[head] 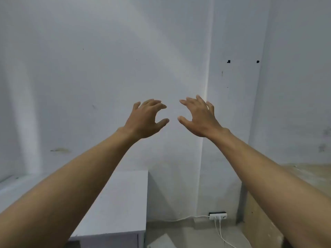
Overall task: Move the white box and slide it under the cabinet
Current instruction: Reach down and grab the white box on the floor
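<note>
Left hand (145, 119): raised before the wall (89, 59), fingers spread and loosely curled, holding nothing.
Right hand (198, 117): likewise raised, empty, just beside the left, not touching it.
Cabinet (114, 203): white, low, lower left against the wall.
Box: not clearly in view; a pale shape (158, 241) on the floor beside the cabinet may be it, cannot tell.
Power strip (217, 216): at the wall's foot, white cables trailing.
Step in hand: likely the start, nothing grasped.
Next move calls for: lowering both hands, finding the box, gripping its sides.
</note>
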